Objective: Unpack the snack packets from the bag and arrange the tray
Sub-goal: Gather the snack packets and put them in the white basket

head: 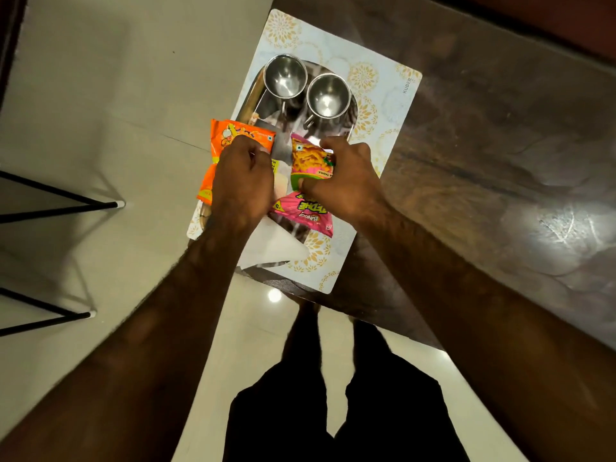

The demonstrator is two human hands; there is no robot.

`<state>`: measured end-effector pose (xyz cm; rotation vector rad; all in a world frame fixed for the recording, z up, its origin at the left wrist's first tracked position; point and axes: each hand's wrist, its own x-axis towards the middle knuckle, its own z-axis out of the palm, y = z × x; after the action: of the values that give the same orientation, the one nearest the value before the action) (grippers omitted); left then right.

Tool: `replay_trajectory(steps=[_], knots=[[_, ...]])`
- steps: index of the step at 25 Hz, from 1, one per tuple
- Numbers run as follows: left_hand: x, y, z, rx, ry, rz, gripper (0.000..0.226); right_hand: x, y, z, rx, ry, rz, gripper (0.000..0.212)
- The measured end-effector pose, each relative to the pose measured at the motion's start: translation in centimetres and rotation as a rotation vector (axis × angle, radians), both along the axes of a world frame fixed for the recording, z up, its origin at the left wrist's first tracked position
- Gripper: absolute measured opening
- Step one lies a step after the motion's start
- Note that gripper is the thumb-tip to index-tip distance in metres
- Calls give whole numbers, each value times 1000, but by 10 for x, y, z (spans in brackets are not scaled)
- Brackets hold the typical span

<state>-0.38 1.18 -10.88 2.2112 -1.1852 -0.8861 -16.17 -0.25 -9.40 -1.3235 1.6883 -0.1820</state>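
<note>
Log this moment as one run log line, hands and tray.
left hand: on orange packet | right hand: holding pink packet | steel tray: two steel cups, empty | stage: arranging

Single head-worn view, wide-angle, looking steeply down from above. Close over the tray [256, 95] at frame centre, table [483, 161] running up the right side, floor [100, 111] on the left. Both forearms reaching in from the bottom edge; legs directly below. No second view to overlap.

Bare forearms, no sleeves; black shorts [333, 411]; bare feet, no watch.
</note>
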Motion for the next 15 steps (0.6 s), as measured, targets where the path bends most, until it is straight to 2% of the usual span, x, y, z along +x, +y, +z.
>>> replay_trajectory(steps=[4,7,10,13,15], knots=[[30,0,4,48,-91,-8,20,11,0,-9,-7,-1,-21,68],[46,-2,6,58,-212,6,29,7,2,-12,-40,81,-146,64],[57,-12,-2,149,-234,38,42,3,-2,-16,114,136,-259,71],[62,-24,-15,345,-26,49,46,3,-5,-21,352,-113,-451,51],[62,-28,-20,396,49,24,43,3,-6,-25,419,-249,-531,37]])
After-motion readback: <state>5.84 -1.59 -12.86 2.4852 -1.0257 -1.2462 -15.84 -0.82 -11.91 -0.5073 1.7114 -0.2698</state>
